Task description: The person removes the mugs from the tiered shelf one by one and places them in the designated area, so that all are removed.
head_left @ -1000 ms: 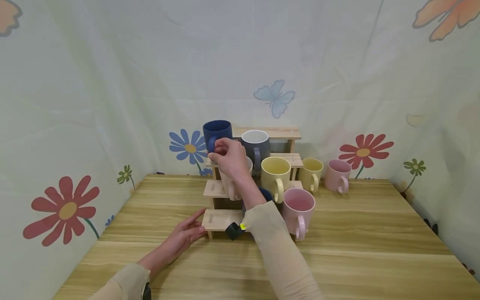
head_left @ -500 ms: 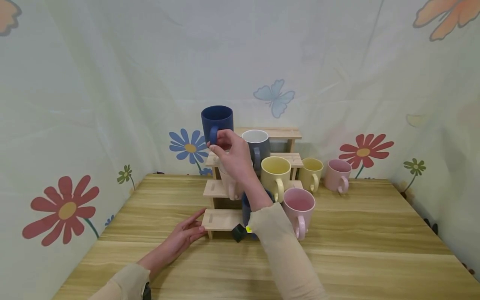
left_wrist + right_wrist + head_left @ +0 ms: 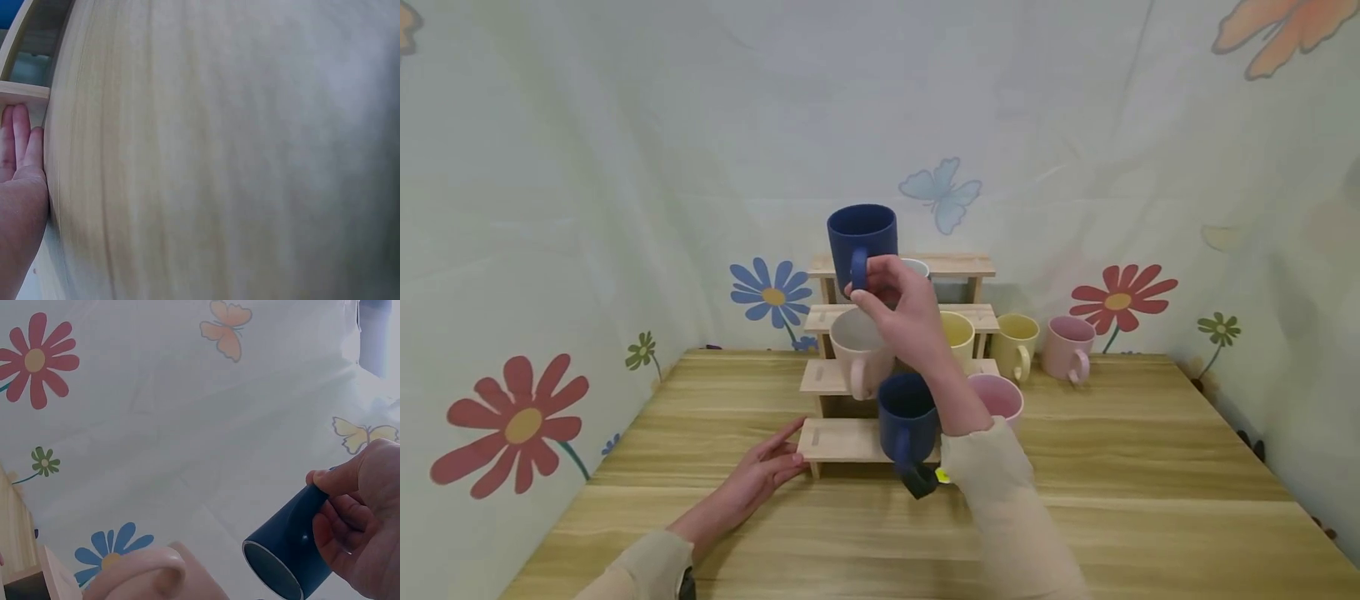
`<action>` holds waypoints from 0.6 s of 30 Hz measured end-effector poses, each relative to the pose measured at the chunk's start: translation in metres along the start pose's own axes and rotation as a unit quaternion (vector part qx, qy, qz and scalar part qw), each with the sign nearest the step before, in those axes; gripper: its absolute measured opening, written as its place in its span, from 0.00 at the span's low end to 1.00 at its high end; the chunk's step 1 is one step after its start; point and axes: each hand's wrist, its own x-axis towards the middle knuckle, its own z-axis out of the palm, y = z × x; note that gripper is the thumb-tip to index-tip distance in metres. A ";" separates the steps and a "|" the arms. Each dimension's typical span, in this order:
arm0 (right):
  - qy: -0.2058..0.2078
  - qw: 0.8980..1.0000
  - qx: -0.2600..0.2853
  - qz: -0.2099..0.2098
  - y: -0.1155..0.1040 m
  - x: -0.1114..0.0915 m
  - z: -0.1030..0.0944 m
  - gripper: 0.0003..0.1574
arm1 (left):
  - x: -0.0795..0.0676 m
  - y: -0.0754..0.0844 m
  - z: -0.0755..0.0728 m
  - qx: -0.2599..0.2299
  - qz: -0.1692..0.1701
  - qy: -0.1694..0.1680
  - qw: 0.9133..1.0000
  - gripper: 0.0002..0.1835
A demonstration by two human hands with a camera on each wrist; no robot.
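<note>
My right hand (image 3: 906,312) pinches the handle of a dark blue mug (image 3: 862,237), held upright in the air in front of the top shelf of a stepped wooden rack (image 3: 842,440). In the right wrist view the same blue mug (image 3: 290,540) shows its underside, with thumb and fingers at its handle. My left hand (image 3: 752,483) rests low at the rack's left end, its straight fingers touching the bottom step. The left wrist view shows those fingers (image 3: 22,134) under the step's edge. A second dark blue mug (image 3: 904,421) stands on the bottom step.
A pale pink mug (image 3: 859,354) and a yellow mug (image 3: 958,329) stand on the rack. A grey mug (image 3: 917,267) with a white inside is mostly hidden by my right hand. Beside the rack stand another yellow mug (image 3: 1017,343) and a pink mug (image 3: 1070,346).
My right hand has lifted the blue mug off the rack's upper left, then carried it to the right. The left hand has stayed against the bottom step.
</note>
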 end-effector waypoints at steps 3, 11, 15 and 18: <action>0.002 1.000 -0.002 -0.005 -0.001 -0.007 -0.012 0.15 | 0.001 -0.001 -0.001 -0.001 -0.005 0.001 1.000 0.40; 0.012 0.999 -0.027 0.027 -0.006 -0.023 -0.047 0.15 | 0.002 -0.001 -0.002 0.007 -0.002 -0.004 1.000 0.40; 0.009 0.999 -0.039 0.030 -0.002 -0.030 -0.065 0.17 | 0.002 -0.001 -0.001 0.010 0.004 -0.009 1.000 0.40; 0.010 0.998 -0.044 0.035 0.002 -0.036 -0.079 0.17 | 0.002 -0.002 -0.001 0.009 0.007 -0.014 1.000 0.41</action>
